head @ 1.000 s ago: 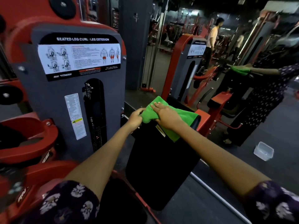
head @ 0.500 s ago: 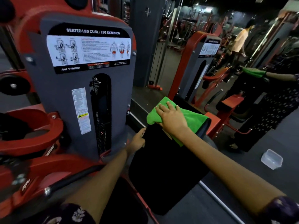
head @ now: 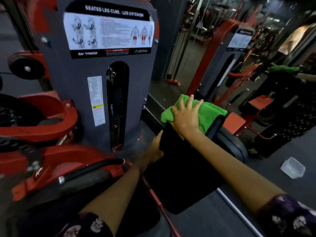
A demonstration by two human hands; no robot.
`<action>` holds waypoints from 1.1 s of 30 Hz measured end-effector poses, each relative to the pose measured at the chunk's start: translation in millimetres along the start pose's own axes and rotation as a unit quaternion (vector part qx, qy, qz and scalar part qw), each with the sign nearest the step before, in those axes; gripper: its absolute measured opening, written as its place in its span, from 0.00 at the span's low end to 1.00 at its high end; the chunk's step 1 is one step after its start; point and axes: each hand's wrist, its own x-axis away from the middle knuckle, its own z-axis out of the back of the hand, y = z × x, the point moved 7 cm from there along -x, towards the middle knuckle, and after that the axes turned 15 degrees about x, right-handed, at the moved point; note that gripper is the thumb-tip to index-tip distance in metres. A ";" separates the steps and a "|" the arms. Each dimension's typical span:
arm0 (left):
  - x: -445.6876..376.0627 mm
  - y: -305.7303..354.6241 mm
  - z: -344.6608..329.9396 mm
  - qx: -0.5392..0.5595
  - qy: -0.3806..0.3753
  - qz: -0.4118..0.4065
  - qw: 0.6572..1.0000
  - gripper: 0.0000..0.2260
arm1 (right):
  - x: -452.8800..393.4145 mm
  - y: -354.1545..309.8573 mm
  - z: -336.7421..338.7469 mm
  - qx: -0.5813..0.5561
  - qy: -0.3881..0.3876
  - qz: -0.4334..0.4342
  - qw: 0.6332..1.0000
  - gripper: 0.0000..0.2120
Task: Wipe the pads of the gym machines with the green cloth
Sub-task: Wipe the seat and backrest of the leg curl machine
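A folded green cloth (head: 207, 111) lies over the top edge of a black back pad (head: 181, 171) of the leg curl machine. My right hand (head: 186, 115) presses flat on the cloth with its fingers spread. My left hand (head: 154, 149) rests against the pad's left edge, lower down, and its fingers are partly hidden behind the pad. A mirror on the right reflects the cloth and the pad.
The grey weight-stack housing (head: 109, 74) with its instruction placard stands just left of the pad. Red frame arms and a black handle bar (head: 95, 170) sit at lower left. A clear plastic tub (head: 293, 167) lies on the floor at right. A person stands far right.
My left hand has let go of the cloth's corner and dropped to the pad's left edge. My right hand stays on the cloth, now with fingers spread wider.
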 end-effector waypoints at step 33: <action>14.4 -128.6 -23.0 -0.021 0.014 0.063 0.998 0.47 | 45.5 -152.6 -74.0 0.045 0.098 0.104 0.989 0.23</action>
